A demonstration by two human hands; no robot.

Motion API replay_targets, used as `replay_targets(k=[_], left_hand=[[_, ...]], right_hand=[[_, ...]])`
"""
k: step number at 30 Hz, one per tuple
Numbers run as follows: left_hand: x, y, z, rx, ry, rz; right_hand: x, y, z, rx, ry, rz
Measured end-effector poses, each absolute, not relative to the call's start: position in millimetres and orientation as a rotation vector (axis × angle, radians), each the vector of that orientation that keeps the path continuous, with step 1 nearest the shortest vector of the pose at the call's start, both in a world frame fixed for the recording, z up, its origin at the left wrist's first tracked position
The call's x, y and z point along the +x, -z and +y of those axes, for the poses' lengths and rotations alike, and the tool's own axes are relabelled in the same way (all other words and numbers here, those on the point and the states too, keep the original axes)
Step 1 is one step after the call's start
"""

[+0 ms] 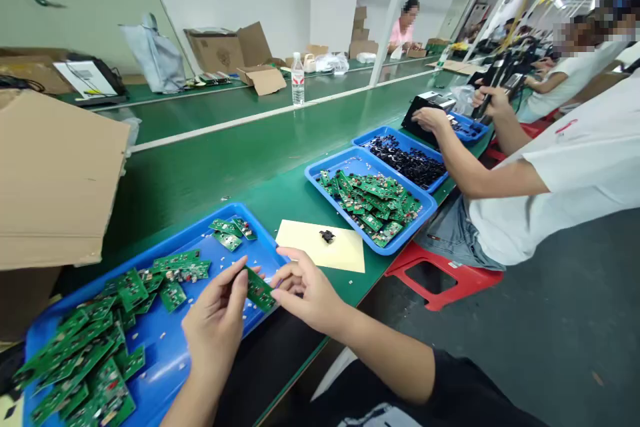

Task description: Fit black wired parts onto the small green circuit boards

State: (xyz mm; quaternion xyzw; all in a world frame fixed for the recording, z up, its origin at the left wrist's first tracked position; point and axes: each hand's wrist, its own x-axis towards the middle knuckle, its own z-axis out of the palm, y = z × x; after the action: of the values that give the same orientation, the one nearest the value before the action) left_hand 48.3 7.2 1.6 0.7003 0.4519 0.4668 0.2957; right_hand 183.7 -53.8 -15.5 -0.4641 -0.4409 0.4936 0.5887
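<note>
A small green circuit board (259, 289) is held up between my two hands, over the near edge of a blue tray (173, 347). My left hand (220, 313) pinches the board's left end between thumb and fingers. At the other end, the fingertips of my right hand (305, 290) are closed on the board's edge. Many more circuit boards (95, 340) lie heaped in the left part of that tray, with a few at its far corner. Right of my hands, a small black part (327, 236) rests on a cream sheet of paper (345, 258).
Another blue tray (313, 170) of circuit boards stands to the right, beyond it a tray of small black parts (400, 159). A co-worker's arm (480, 177) reaches over the bench there. A cardboard box (55, 180) stands at left, a water bottle (298, 83) farther back.
</note>
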Motion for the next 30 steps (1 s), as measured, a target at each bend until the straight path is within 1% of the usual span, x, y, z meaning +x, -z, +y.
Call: replay_targets(k=[5, 11, 15, 20, 22, 25, 30], left_hand=[[81, 7, 0, 1.841, -1.055, 0.838], [86, 11, -2, 1.956, -0.883, 0.828], [84, 9, -4, 2.064, -0.810, 0.807], [81, 9, -1, 2.224, -0.742, 0.844], [79, 8, 1, 2.283, -0.722, 0.875], [87, 3, 3, 2.305, -0.661, 0.879], [129, -7, 10, 1.857, -0.463, 1.014]], right_hand=[[232, 17, -71, -1.280, -0.817, -0.911], [345, 8, -68, -1.542, -0.304, -0.645], [390, 4, -54, -1.703, -0.150, -0.632], [385, -4, -53, -1.823, 0.013, -0.694], [366, 0, -59, -1.732, -0.051, -0.760], [329, 16, -65, -1.561, -0.367, -0.870], [281, 50, -67, -1.429, -0.840, -0.923]])
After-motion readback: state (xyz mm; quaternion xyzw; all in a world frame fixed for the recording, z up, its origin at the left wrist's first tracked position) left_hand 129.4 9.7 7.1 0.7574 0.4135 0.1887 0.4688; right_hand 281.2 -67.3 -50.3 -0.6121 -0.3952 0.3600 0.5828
